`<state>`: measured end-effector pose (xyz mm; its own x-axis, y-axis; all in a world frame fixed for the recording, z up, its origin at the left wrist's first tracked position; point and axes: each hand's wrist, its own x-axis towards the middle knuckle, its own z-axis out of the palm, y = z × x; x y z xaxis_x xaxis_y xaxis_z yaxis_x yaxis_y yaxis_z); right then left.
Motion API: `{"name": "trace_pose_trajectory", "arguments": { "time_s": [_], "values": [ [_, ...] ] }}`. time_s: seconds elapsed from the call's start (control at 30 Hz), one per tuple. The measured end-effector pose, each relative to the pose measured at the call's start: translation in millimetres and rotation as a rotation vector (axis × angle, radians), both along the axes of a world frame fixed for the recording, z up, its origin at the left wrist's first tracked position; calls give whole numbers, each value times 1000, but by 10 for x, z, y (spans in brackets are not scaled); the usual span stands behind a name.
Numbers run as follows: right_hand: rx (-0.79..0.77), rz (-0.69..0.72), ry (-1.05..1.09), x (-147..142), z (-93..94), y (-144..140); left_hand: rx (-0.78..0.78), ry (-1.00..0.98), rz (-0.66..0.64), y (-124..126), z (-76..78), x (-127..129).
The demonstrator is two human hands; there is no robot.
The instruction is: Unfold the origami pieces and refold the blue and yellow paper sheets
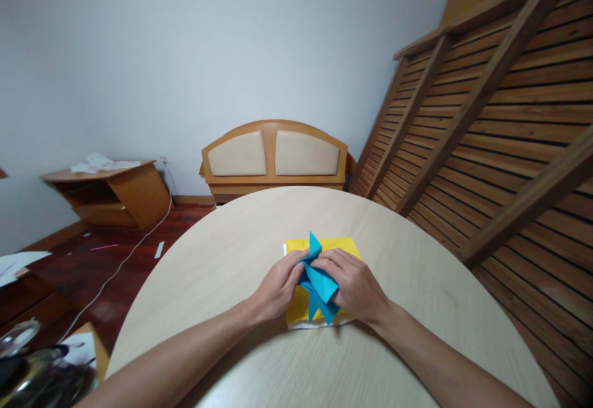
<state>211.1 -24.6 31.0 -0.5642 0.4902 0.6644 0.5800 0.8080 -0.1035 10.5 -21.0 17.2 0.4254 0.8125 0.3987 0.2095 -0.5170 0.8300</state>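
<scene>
Between my two hands is a blue folded paper figure (323, 283) with several pointed flaps, one pointing up and others hanging down. My left hand (281, 279) pinches its left side between thumb and fingers. On the other side, my right hand (353, 279) has its fingers curled over the paper; the tips are partly hidden by the folds. Beneath the figure lies a yellow sheet of paper (343, 244) with a white edge showing at its left and bottom. Both hands cover much of that sheet.
A round pale wooden table (208, 266) carries the papers. Behind it stands a headboard (271, 149) with two cream panels. Slatted wooden boards (500, 112) lean at the right. On the left are a small cabinet (143, 195) and a white cable (125, 263) across the floor.
</scene>
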Motion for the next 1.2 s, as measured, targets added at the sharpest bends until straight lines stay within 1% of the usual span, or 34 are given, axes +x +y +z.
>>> {"name": "trace_pose_trajectory", "arguments": {
  "time_s": [0.1, 0.23, 0.33, 0.4, 0.5, 0.6, 0.67, 0.73, 0.83, 0.93, 1.03, 1.1, 1.2],
  "values": [
    [-28, 40, 23, 11, -27, 10, -81, -42, -9, -11, -34, 24],
    [-26, 103, 31, 8, -46, 1, -221, -132, 22, -2, -86, 56],
    [-44, 103, 45, -5, -64, -3, -347, -193, 45, 3, -65, 61],
    [-62, 94, 58, -14, -80, -3, -411, -240, 39, 8, -38, 55],
    [-80, 71, 65, -27, -109, -5, -471, -300, 2, 25, -27, 46],
    [-90, 55, 70, -33, -133, -14, -513, -336, 35, 44, -62, 40],
    [-95, 34, 71, -33, -139, -21, -500, -333, 89, 49, -88, 37],
    [-98, -4, 68, -33, -135, -26, -452, -319, 140, 45, -97, 37],
    [-108, -55, 77, -39, -126, -31, -379, -303, 191, 25, -68, 43],
    [-140, -72, 111, -59, -128, -32, -365, -297, 188, 1, -14, 54],
    [-207, -73, 184, -77, -120, -32, -344, -269, 161, -10, 23, 57],
    [-260, -55, 221, -77, -96, -31, -303, -238, 168, -3, 30, 49],
    [-323, -23, 234, -59, -47, -26, -210, -199, 213, 21, 24, 25]
  ]
}}
